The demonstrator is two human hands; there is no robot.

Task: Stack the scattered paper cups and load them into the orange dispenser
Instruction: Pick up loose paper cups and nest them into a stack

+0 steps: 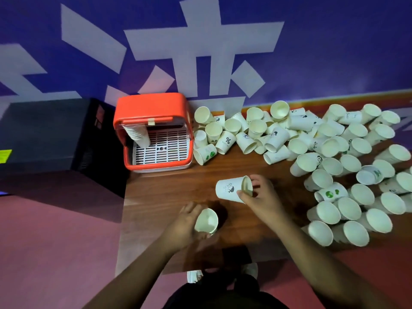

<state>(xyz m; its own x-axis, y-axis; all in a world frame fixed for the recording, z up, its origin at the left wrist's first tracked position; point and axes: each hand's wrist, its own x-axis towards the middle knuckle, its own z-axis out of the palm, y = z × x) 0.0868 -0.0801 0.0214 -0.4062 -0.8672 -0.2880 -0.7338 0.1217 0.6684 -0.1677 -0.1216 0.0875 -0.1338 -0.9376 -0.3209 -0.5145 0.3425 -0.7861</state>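
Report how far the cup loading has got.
Barely begun. Done: one short stack of cups already sits at the left inside the orange dispenser. In hand: the left hand holds an upright cup; the right hand holds a cup on its side, not yet nested. Left: dozens of loose cups still cover the table to the right.
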